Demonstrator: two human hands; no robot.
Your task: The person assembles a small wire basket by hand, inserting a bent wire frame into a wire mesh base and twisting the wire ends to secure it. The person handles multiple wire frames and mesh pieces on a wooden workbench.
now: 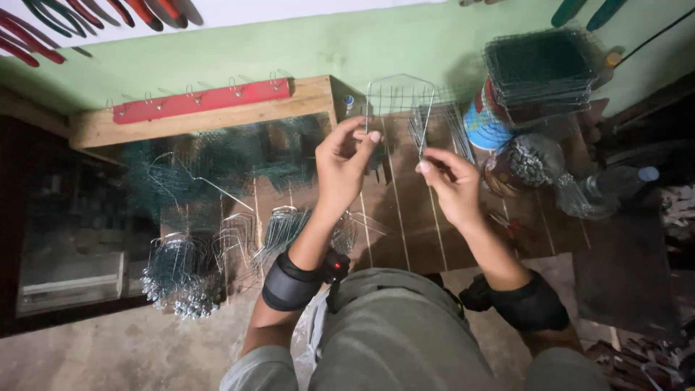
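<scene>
Both hands are held up over the wooden bench [405, 232], with the wrists bent back and a black band around each forearm. The left hand [340, 163] has its fingers [360, 137] pinched shut on the left side of a thin wire frame [400, 98]. The right hand [450, 181] has its fingers [427, 166] pinched shut on a straight wire that comes down from the right side of the same frame. The frame is up in the air between the hands, in front of the green wall [362, 43]. The wire is very thin, so it is hard to see just how it bends. Bunches of wire pieces [181, 268] lie on the bench to the left, all blurry. A pile of dark mesh [543, 65] sits on the right, above a blue tin [483, 127] that is partly hidden. Red handles [43, 32] on the wall are cut off at the top.
</scene>
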